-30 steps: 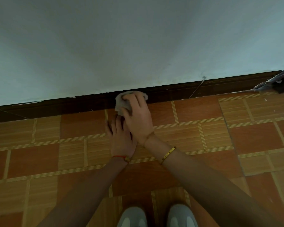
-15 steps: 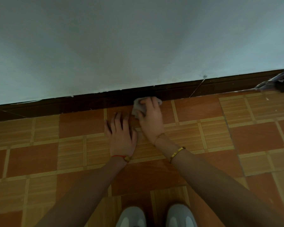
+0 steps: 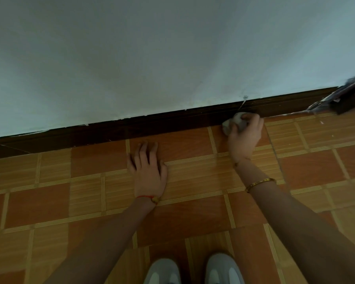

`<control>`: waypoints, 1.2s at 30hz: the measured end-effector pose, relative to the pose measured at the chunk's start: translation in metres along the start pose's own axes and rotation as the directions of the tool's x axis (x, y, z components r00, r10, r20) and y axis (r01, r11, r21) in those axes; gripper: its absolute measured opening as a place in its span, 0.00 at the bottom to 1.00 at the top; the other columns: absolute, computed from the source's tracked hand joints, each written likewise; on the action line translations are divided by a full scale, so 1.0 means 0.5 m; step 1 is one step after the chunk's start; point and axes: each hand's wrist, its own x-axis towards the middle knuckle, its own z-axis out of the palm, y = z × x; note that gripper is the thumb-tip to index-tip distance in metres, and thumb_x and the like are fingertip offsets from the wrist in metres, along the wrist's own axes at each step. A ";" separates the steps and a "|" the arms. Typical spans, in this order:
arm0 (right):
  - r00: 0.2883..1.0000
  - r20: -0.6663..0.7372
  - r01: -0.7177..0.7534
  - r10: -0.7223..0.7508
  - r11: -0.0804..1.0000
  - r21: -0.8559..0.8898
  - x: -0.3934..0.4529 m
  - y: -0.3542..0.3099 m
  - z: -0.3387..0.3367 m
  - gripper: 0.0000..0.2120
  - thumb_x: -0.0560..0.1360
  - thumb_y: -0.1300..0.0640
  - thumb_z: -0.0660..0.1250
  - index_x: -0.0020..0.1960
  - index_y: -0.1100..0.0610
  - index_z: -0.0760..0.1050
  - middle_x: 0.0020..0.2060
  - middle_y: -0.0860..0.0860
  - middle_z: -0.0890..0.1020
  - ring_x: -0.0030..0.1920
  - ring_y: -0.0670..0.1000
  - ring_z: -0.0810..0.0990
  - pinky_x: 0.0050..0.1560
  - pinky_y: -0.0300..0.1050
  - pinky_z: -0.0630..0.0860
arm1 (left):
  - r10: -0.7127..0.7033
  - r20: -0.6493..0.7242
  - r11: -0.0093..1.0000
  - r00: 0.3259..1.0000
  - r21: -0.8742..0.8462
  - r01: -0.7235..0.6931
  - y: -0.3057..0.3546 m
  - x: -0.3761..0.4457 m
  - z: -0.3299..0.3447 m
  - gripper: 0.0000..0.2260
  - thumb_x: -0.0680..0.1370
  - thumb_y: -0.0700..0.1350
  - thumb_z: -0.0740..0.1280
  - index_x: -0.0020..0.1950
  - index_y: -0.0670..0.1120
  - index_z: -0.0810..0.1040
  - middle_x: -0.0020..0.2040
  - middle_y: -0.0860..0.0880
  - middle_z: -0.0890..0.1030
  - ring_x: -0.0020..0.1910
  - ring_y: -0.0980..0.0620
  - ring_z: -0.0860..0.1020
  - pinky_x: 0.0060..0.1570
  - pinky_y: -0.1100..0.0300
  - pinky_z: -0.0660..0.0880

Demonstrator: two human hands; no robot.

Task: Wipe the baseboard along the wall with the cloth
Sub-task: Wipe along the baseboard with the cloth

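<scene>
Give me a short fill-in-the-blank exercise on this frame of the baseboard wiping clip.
1. The right hand presses a crumpled ____ against the baseboard.
2. The left hand lies flat on the tiled ____.
3. A gold bangle circles the ____ forearm.
4. Two grey ____ show at the bottom edge.

Missing words: cloth; floor; right; shoes

dark brown baseboard [image 3: 172, 124], white cloth [image 3: 237, 121]

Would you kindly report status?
Right hand presses cloth on baseboard. Left hand flat on floor. Dark object ahead, right.
</scene>
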 end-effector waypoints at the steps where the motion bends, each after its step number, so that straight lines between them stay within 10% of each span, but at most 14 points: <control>1: 0.999 0.013 0.031 -0.031 1.000 0.008 -0.003 -0.004 0.001 0.14 0.70 0.69 0.70 0.54 0.65 0.71 0.56 0.61 0.73 0.55 0.56 0.75 0.50 0.25 0.64 | 0.000 -0.002 1.000 1.000 -0.002 0.000 -0.001 0.000 0.001 0.24 0.80 0.50 0.57 0.75 0.44 0.69 0.73 0.40 0.69 0.74 0.39 0.66 0.75 0.35 0.54; 8: 0.967 0.022 0.246 -0.254 0.951 0.190 -0.047 -0.086 0.006 0.13 0.71 0.66 0.71 0.54 0.62 0.73 0.52 0.56 0.74 0.52 0.49 0.74 0.52 0.29 0.71 | 0.001 0.005 1.000 1.000 -0.022 -0.001 -0.002 0.000 0.002 0.24 0.80 0.50 0.55 0.75 0.44 0.69 0.74 0.40 0.69 0.75 0.39 0.64 0.75 0.34 0.54; 15: 0.960 -0.276 0.039 0.046 0.955 0.294 0.036 -0.073 -0.051 0.13 0.73 0.63 0.70 0.56 0.61 0.74 0.54 0.54 0.76 0.55 0.51 0.77 0.57 0.44 0.77 | -0.001 0.003 1.000 1.000 -0.025 0.001 -0.001 -0.001 0.001 0.24 0.80 0.50 0.56 0.75 0.44 0.69 0.73 0.40 0.69 0.75 0.39 0.65 0.75 0.35 0.53; 27: 0.925 0.162 0.289 -0.343 0.914 0.286 -0.095 -0.126 0.036 0.13 0.70 0.69 0.70 0.53 0.62 0.73 0.54 0.55 0.73 0.55 0.51 0.74 0.56 0.32 0.72 | 0.011 -0.007 1.000 1.000 0.010 -0.011 -0.001 -0.003 0.009 0.25 0.80 0.50 0.57 0.76 0.43 0.68 0.74 0.39 0.69 0.75 0.39 0.64 0.75 0.34 0.54; 36: 0.968 0.241 0.106 -0.067 0.983 -0.150 -0.005 0.052 -0.014 0.15 0.75 0.62 0.67 0.61 0.62 0.75 0.58 0.62 0.76 0.57 0.62 0.73 0.53 0.42 0.65 | 0.096 -0.011 0.989 0.995 -0.111 -0.096 0.052 0.005 0.012 0.20 0.82 0.47 0.54 0.71 0.45 0.73 0.70 0.42 0.73 0.71 0.41 0.68 0.74 0.32 0.56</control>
